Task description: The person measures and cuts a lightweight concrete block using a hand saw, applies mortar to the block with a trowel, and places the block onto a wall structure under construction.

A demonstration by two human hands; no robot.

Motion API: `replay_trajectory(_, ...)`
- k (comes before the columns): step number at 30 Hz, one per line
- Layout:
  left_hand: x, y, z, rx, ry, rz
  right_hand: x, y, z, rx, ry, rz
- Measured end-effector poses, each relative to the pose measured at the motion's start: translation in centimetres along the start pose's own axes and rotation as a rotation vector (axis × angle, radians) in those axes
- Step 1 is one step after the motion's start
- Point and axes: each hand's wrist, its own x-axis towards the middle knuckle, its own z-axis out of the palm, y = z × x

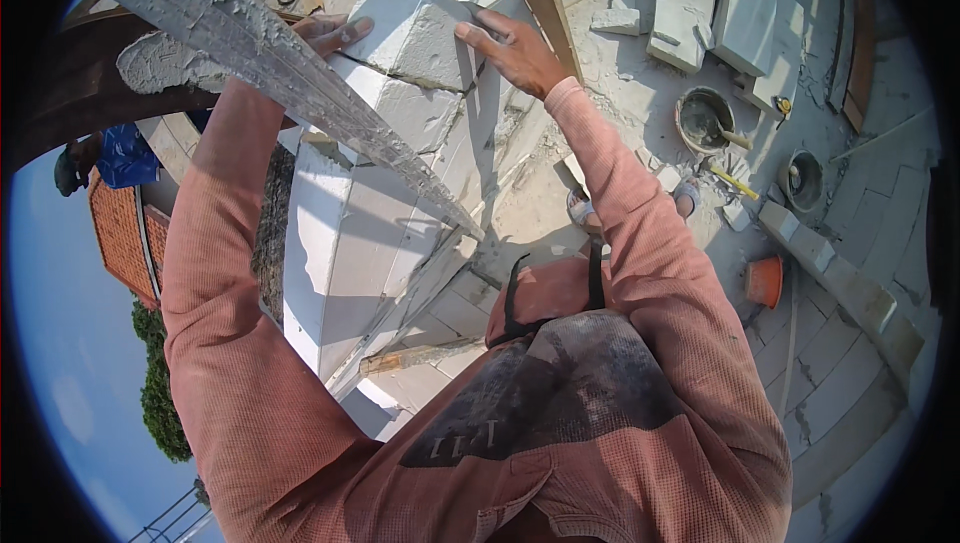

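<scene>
Your left hand (330, 33) lies flat, fingers spread, on the white aerated-concrete block (415, 38) atop the wall (350, 243); your right hand (510, 48) presses its right edge, fingers extended, gripping nothing. The mortar-crusted straightedge (280, 73) crosses over your left forearm. Uneven pressure could tilt the block on its mortar bed or push it off the wall's edge toward the mortar buckets (705, 118) far below.
</scene>
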Motion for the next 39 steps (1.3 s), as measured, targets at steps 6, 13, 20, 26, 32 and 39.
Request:
replay_trajectory(6,1.2,-3.1,-1.3,-0.381,-0.096,0.077,0.2,-1.3,-0.1,-0.052,-0.009,-0.021)
replay_trajectory(13,3.5,-3.9,-0.9,0.258,-0.122,0.195,-0.4,-1.3,-1.1,0.075,-0.016,0.026)
replay_trajectory(20,1.8,0.1,-1.6,0.427,-0.142,0.244,-2.8,-4.4,-2.0,0.045,0.118,-0.071)
replay_trajectory(26,0.7,0.4,-2.6,0.428,-0.137,0.345,-1.8,-6.8,-0.2,0.138,0.058,0.106)
replay_trajectory(32,1.4,0.0,-1.6,0.431,-0.082,0.518,-1.9,-8.0,0.8,0.102,0.173,0.120)
replay_trajectory(39,1.0,0.3,-1.3,0.520,-0.067,0.366,-1.7,-9.0,0.4,0.027,0.160,0.114)
